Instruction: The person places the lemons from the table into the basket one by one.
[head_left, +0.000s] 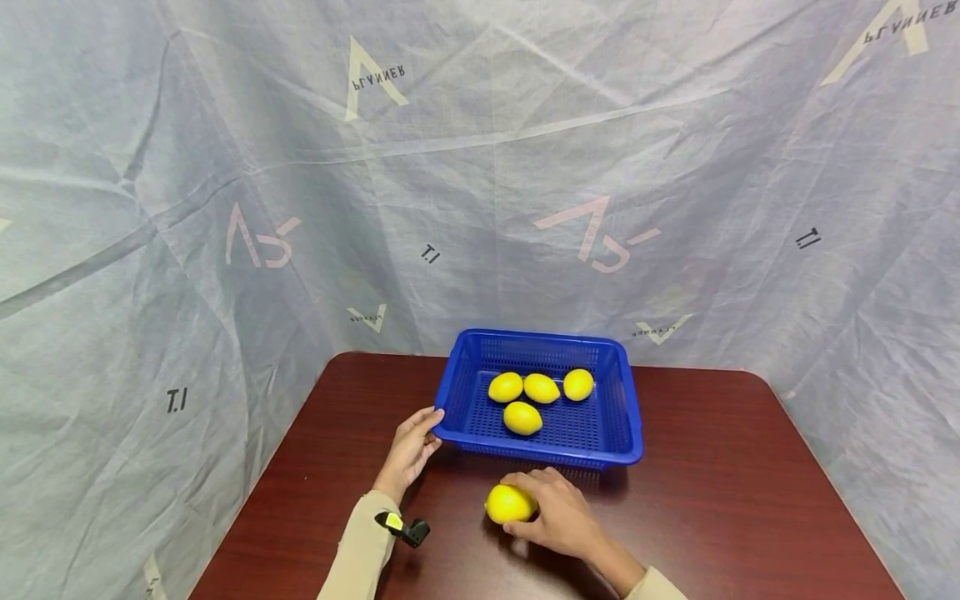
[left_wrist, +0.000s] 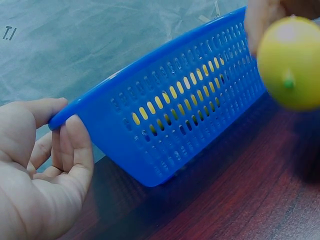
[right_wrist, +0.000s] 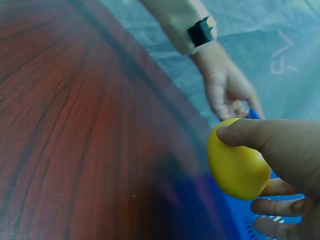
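My left hand [head_left: 411,450] pinches the near left corner of a blue plastic basket [head_left: 525,451], thumb on the rim and fingers under it. Between the thumb and fingers of my right hand [head_left: 558,510] is a yellow lemon [head_left: 509,504], held above the table just in front of the basket. The right wrist view shows that same lemon [right_wrist: 237,162] with the thumb across its top. Several more lemons lie on the basket floor: three in a row toward the back and one lemon [head_left: 522,418] nearer the front. Their yellow shows through the slots in the left wrist view.
The basket stands on a dark red wooden table [head_left: 720,467], near its far edge. Grey printed sheeting [head_left: 480,208] hangs behind the table and along both sides. A black strap device [head_left: 403,528] sits on the left wrist.
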